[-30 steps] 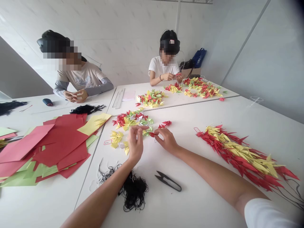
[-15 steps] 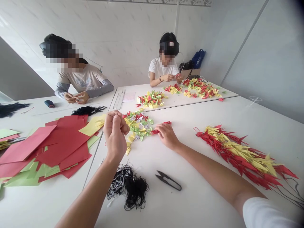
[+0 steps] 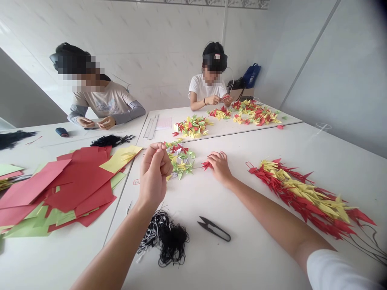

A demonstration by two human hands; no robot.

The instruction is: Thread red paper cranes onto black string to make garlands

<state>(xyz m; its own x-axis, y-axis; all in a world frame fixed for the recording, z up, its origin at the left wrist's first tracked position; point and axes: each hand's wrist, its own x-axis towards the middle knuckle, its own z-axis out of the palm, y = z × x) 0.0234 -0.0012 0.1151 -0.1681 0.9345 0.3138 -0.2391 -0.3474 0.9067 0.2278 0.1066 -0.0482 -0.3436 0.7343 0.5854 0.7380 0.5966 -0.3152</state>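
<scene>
My left hand (image 3: 155,174) is raised above the table with its fingers pinched together; what they hold is too thin to make out. My right hand (image 3: 220,166) rests on the white table (image 3: 260,257), fingers curled over small red folded paper pieces (image 3: 207,164). Between the hands lies a pile of red, yellow and green folded pieces (image 3: 179,156). A tangle of black thread (image 3: 169,241) and black thread snips (image 3: 214,228) lie near me.
A long string of red and yellow folded pieces (image 3: 305,196) lies at the right. Red, yellow and green paper sheets (image 3: 69,182) cover the left. Two other people (image 3: 99,100) (image 3: 209,82) sit at the far side working with their own paper piles (image 3: 192,125).
My left hand has lifted from the pile and drawn up and left, pinched. My right hand has slid a little to the right, onto the red pieces.
</scene>
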